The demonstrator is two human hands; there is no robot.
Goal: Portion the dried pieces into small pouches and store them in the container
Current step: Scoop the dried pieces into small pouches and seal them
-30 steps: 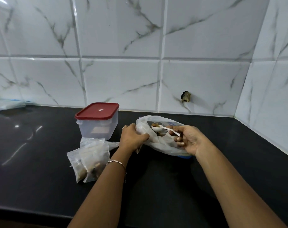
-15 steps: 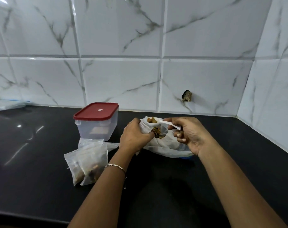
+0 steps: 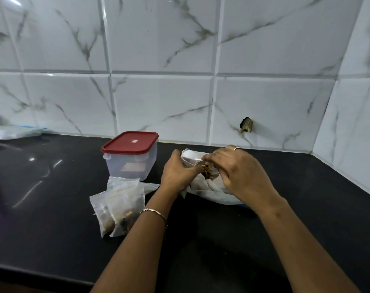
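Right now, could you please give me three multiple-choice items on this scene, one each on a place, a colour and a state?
1. Where do the filled pouches lie? A) in front of the container B) inside it C) on the floor
2. The lid colour? A) blue B) red C) green
3. The container is: A) shut B) open C) tipped over
Key: 1A, they lie on the counter on its near side; 2B, plainly red; 3A, the lid sits flat on top.

Red lid [image 3: 130, 142]; black counter [image 3: 52, 208]; white grey-veined tiles [image 3: 163, 106]; brown pieces [image 3: 207, 169].
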